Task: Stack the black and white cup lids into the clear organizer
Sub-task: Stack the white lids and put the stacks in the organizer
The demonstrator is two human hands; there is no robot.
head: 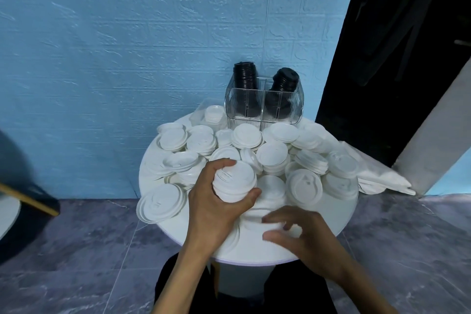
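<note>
While the white lids still lie loose over most of the round bench [163, 232], the step in hand looks like gathering them into a nested stack before it goes to the organizer. At about nine o'clock on the bench a single large white lid [161, 202] sits at the rim, half overhanging it. Just right of that, the left hand [216, 201] is wrapped round a short stack of white lids [234, 182], fingers curled over the far side and thumb pressing the near side, the stack raised just above the pile. At six o'clock the right hand [303, 233] hangs over the near edge with fingers loosely curled; it seems to grasp nothing, though motion blur and the white lids beneath it make that hard to settle. Scattered white lids [272, 154] fill the middle and the three o'clock side. At twelve o'clock stands the clear organizer [265, 103], two stacks of black lids [245, 76] already in its rear compartments; its front compartments look unfilled. The next move, I judge, calls for the right hand to take another lid, seat it squarely on the stack, and then for the stack to be carried over the pile to a front compartment.
</note>
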